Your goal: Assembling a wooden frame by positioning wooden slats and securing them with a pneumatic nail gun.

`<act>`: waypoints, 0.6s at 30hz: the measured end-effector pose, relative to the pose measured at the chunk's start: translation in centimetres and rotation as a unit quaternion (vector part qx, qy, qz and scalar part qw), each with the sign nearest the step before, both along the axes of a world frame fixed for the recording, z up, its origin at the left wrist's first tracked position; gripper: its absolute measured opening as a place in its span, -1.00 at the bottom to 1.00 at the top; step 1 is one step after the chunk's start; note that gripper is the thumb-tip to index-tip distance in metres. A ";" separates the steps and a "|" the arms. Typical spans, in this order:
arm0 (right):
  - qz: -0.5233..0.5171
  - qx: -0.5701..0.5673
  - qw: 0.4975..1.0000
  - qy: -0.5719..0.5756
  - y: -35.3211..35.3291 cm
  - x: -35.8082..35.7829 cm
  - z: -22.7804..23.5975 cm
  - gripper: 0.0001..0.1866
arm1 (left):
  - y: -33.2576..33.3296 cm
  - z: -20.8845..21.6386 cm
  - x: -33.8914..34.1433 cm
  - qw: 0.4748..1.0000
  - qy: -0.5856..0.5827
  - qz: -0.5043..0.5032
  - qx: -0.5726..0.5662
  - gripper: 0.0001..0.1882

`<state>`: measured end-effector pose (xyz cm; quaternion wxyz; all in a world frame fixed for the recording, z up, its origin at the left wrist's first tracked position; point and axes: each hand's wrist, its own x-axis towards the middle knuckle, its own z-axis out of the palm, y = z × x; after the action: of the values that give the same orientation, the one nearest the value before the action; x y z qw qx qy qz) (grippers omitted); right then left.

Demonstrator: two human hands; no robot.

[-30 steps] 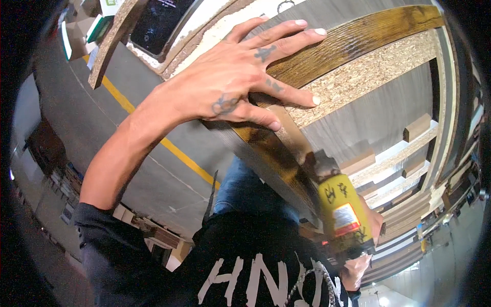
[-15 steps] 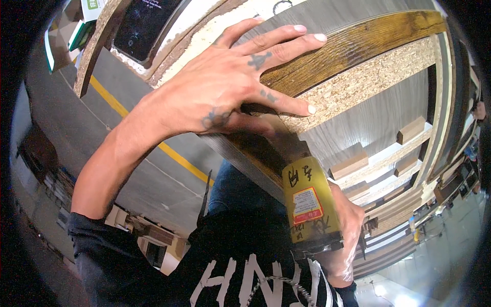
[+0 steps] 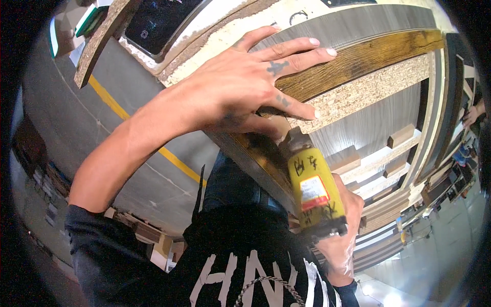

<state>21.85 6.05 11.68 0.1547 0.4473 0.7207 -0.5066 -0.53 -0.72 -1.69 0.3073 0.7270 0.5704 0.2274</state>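
Observation:
My left hand [image 3: 250,84] lies with fingers spread across the brown wood-grain strip [image 3: 363,56]. Its thumb hooks down by the near corner, close to the tool's nose. Below it, my right hand [image 3: 350,204] is wrapped around what looks like a yellow nail gun [image 3: 310,179]. The body hides most of the fingers and the grip. The gun's dark nose points up at the corner of the raw chipboard edge [image 3: 373,87]; I cannot tell whether it touches. Another brown wood-grain face [image 3: 261,156] runs down from this corner toward my body.
A phone [image 3: 158,23] rests on a whitish, worn surface at the upper left, beside a chipboard strip [image 3: 105,43]. Small wood blocks [image 3: 401,135] sit on slats inside the grey-panelled frame. At the far right another person's hand [image 3: 473,113] shows. Grey floor with a yellow line [image 3: 110,97] lies left.
The nail gun has tilted and shifted slightly right, its nose now showing clearly near my left thumb. My left hand stays spread on the strip, while the whole view has shifted a little.

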 end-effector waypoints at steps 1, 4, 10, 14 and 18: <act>0.024 -0.001 0.999 -0.041 0.0 -0.2 0.1 -0.45 | -0.1 -0.2 -0.1 1.000 -0.001 0.001 -0.002 -0.41; 0.020 -0.008 0.999 -0.049 0.0 -0.5 0.4 -0.47 | -0.4 -0.4 0.2 1.000 -0.007 0.008 -0.004 -0.43; 0.058 0.050 0.997 -0.002 0.0 -1.6 0.5 -0.55 | -0.1 0.2 -0.1 1.000 -0.009 0.000 -0.003 -0.44; 0.047 0.026 0.999 0.007 0.0 -1.2 0.2 -0.58 | 0.0 0.5 -0.4 1.000 0.010 -0.019 -0.003 -0.41; 0.022 0.051 0.996 0.069 0.0 3.8 1.8 -0.39 | 0.1 0.8 -0.5 0.998 0.050 -0.041 -0.015 -0.42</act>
<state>25.68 6.07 13.45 0.0924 0.4022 0.7646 -0.4951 -0.98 -0.58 -0.88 0.2981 0.7555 0.5582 0.1697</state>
